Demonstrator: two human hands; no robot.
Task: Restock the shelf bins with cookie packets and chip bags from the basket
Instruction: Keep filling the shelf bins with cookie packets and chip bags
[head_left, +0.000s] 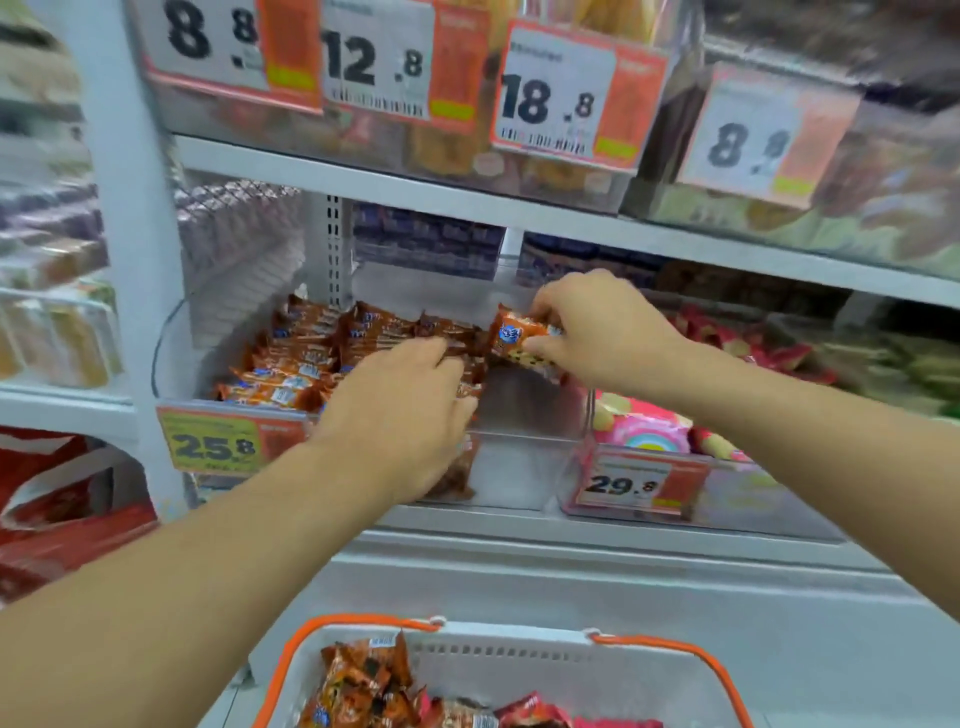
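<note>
While both my arms reach into the middle of the frame, my right hand (597, 332) pinches an orange cookie packet (522, 338) between curled fingers and thumb, held just above the clear shelf bin (524, 467). My left hand (400, 410) lies flat with straight fingers pressing on the rows of orange packets (301, 358) already in the left part of that bin. A yellow price tag (215, 447) hangs on the bin's front at left. Right of it, another bin holds a pink packet (644, 434). At the bottom edge, the white basket (519, 660) with orange handles holds more snack bags (363, 686).
</note>
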